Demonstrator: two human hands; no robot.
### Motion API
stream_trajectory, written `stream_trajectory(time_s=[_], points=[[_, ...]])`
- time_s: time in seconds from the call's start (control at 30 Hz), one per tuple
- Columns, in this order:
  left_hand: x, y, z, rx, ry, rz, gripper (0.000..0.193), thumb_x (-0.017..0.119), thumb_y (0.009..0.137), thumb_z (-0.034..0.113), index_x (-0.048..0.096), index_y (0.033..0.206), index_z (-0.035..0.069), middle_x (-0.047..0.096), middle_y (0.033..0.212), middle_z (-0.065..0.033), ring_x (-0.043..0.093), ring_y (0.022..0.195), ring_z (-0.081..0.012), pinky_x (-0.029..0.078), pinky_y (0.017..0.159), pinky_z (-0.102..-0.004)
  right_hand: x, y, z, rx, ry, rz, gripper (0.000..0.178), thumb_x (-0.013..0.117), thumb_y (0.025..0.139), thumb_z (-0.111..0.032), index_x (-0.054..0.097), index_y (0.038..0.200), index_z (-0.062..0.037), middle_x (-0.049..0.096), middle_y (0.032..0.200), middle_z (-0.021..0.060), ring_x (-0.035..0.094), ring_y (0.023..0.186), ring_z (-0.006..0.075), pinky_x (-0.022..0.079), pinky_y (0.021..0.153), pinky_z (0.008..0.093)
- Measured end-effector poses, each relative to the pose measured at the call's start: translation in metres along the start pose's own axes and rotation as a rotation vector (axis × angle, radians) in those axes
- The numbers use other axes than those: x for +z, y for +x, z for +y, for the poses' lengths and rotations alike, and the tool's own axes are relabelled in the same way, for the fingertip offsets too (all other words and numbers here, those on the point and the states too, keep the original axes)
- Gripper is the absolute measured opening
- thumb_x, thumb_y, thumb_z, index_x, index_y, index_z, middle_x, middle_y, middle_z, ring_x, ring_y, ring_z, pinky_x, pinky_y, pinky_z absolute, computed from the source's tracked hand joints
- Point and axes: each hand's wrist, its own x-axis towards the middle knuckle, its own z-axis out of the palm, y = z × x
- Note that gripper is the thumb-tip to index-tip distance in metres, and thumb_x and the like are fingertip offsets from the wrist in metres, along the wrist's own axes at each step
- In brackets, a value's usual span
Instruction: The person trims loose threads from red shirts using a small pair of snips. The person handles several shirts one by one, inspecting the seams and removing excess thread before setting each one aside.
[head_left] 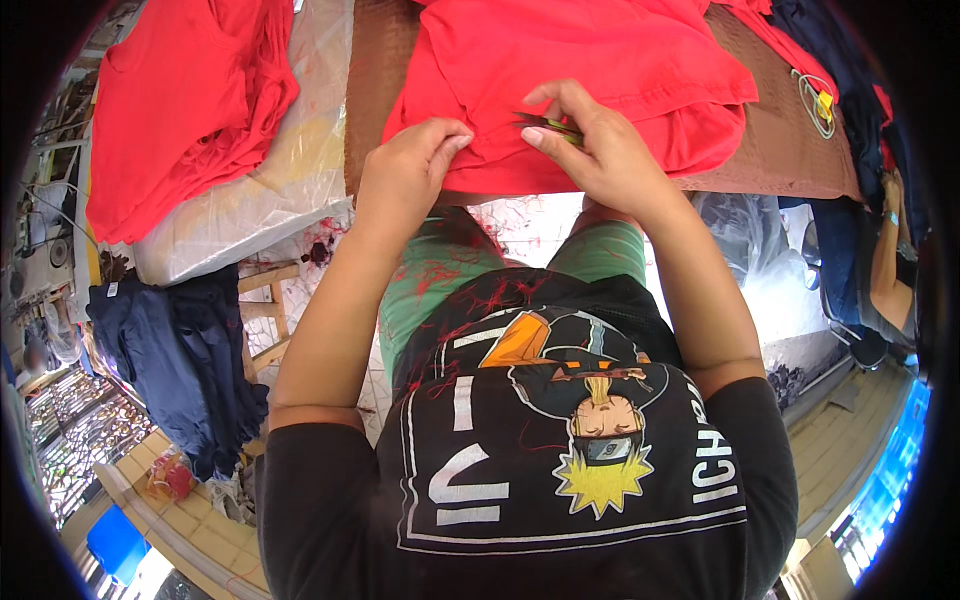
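A red garment (590, 70) lies spread on a brown table (780, 150) in front of me. My left hand (405, 170) pinches the garment's near edge between thumb and fingers. My right hand (595, 145) holds a small pair of green-handled thread snips (548, 126) against the same edge, just right of my left hand. Loose red threads cling to my lap.
A pile of red garments (185, 100) rests on clear plastic sheeting (270, 190) at the left. Dark blue garments (175, 360) hang over a wooden stool at lower left. More dark clothes and another person's arm (888, 260) are at the right edge.
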Motion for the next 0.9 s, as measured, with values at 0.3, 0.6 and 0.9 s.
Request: stream_trajectory(time_s=[0.3, 0.6, 0.9], points=[[-0.004, 0.001, 0.001, -0.182, -0.305, 0.02, 0.013, 0.06, 0.091, 0.01, 0.062, 0.098, -0.001, 0.07, 0.083, -0.0125, 0.07, 0.077, -0.0212, 0.054, 0.069, -0.0301, 0.027, 0.013, -0.003, -0.18, -0.169, -0.071, 0.02, 0.064, 0.087, -0.024, 0.058, 0.095, -0.0075, 0.062, 0.091, 0.0106, 0.063, 0.08, 0.032, 0.049, 0.066, 0.0426], [-0.074, 0.01, 0.017, 0.007, -0.792, -0.468, 0.044, 0.056, 0.094, 0.025, 0.061, 0.059, -0.002, 0.066, 0.072, -0.0097, 0.057, 0.06, -0.0103, 0.042, 0.054, -0.023, -0.009, 0.013, -0.008, -0.161, -0.235, -0.02, 0.019, 0.064, 0.088, -0.019, 0.06, 0.101, -0.0054, 0.063, 0.089, 0.0117, 0.065, 0.081, 0.029, 0.051, 0.07, 0.0354], [-0.006, -0.003, 0.012, 0.086, 0.239, -0.13, 0.028, 0.071, 0.08, 0.016, 0.066, 0.105, 0.006, 0.063, 0.109, -0.0096, 0.058, 0.102, -0.0302, 0.047, 0.087, -0.0345, -0.134, 0.002, -0.016, 0.218, -0.58, -0.355, 0.034, 0.077, 0.074, -0.032, 0.063, 0.092, -0.0065, 0.063, 0.074, 0.0121, 0.062, 0.069, 0.0242, 0.049, 0.064, 0.0366]])
